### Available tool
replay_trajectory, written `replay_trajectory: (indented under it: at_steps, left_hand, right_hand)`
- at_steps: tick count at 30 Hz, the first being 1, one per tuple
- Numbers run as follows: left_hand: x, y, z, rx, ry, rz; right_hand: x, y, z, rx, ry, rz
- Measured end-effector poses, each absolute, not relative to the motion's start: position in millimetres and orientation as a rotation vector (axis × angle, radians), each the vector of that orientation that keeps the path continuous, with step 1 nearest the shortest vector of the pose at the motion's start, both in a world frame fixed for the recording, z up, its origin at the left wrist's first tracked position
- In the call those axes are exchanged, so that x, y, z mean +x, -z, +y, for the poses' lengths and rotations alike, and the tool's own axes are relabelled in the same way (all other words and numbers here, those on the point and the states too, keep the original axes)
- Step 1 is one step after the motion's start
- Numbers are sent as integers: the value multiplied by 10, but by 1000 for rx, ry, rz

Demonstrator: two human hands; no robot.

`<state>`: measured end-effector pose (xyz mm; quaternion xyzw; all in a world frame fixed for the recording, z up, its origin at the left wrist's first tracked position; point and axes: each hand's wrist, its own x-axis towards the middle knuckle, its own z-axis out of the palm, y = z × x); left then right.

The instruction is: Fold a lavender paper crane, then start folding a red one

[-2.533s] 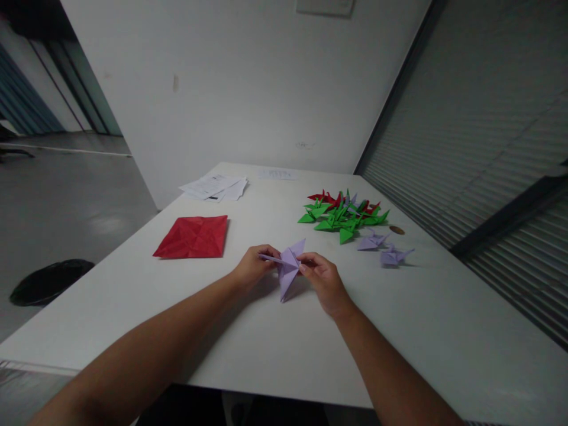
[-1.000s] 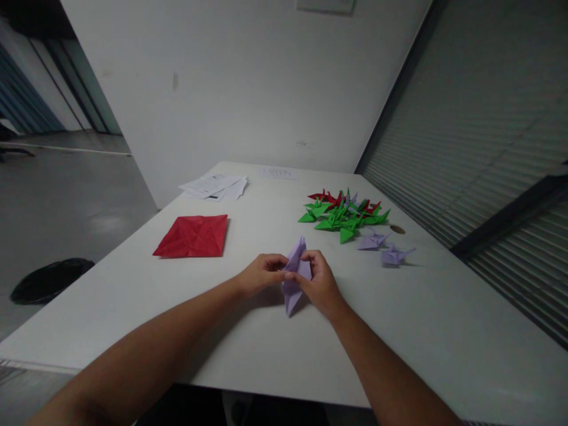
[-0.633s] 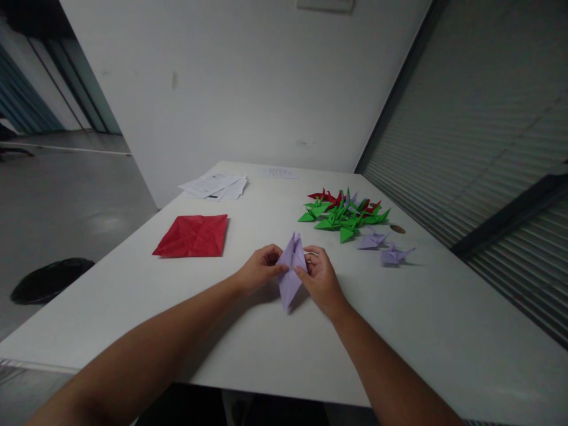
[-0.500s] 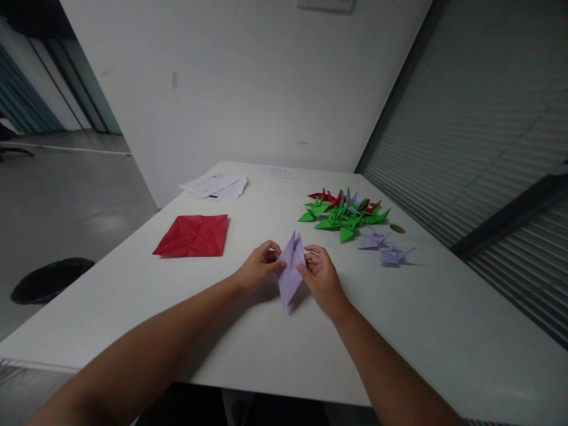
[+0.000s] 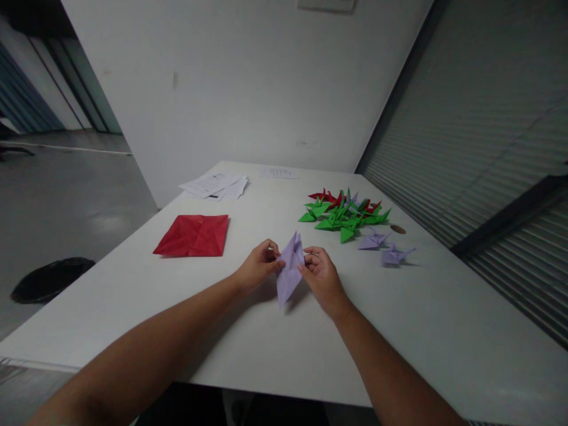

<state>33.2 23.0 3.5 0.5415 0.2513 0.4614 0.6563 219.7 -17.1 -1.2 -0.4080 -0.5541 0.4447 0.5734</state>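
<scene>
A light purple origami paper (image 5: pixel 290 272), folded into a narrow diamond with a split upper point, is held between both hands just above the table. My left hand (image 5: pixel 262 264) pinches its left edge, thumb in front and fingers curled behind. On the opposite edge, my right hand (image 5: pixel 323 276) grips it the same way. The diamond leans slightly, its lower tip pointing toward me. Fingers partly hide both side corners.
Folded green cranes (image 5: pixel 337 218) and several red ones cluster at the right on the white table (image 5: pixel 248 367). Two purple cranes (image 5: pixel 394 254) sit nearer. Creased red paper (image 5: pixel 195 235) lies left, printed sheets (image 5: pixel 216 186) farther back. A round hole (image 5: pixel 398 229) is near the blinds.
The lower tip of the purple paper has swung slightly left. Both hands keep their hold in nearly the same place.
</scene>
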Motion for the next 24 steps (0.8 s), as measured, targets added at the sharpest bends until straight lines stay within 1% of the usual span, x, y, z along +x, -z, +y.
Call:
replay_trajectory:
  at_steps: [15, 24]
  left_hand:
    - [335, -73, 197, 1083, -1039, 630]
    - [316, -74, 190, 1154, -1035, 626]
  right_hand:
    - [2216, 23, -157, -1001, -961, -1282]
    - [2209, 55, -143, -1005, -958, -1250]
